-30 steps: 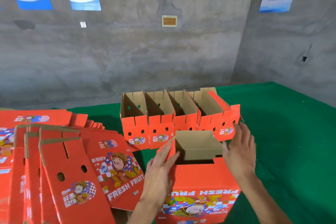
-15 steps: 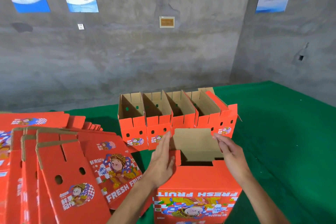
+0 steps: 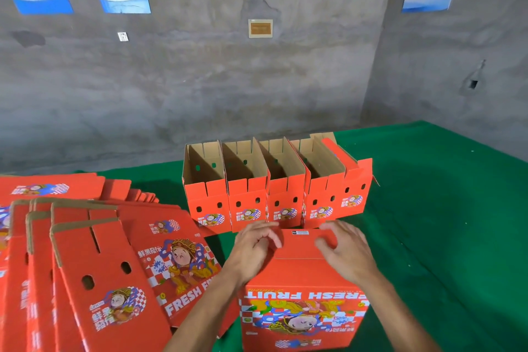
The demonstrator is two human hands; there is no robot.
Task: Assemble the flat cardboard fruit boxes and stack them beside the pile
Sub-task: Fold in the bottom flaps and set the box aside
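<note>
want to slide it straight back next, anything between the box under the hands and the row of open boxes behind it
Nothing visible. The box sits just in front of the row of open boxes, with only bare green cloth showing around them. Left hand and right hand rest on its folded top.

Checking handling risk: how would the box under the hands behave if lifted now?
The box is thin corrugated card like the open empty ones behind, so probably light. Its just-folded top flaps under the left hand and right hand may spring up.
</note>
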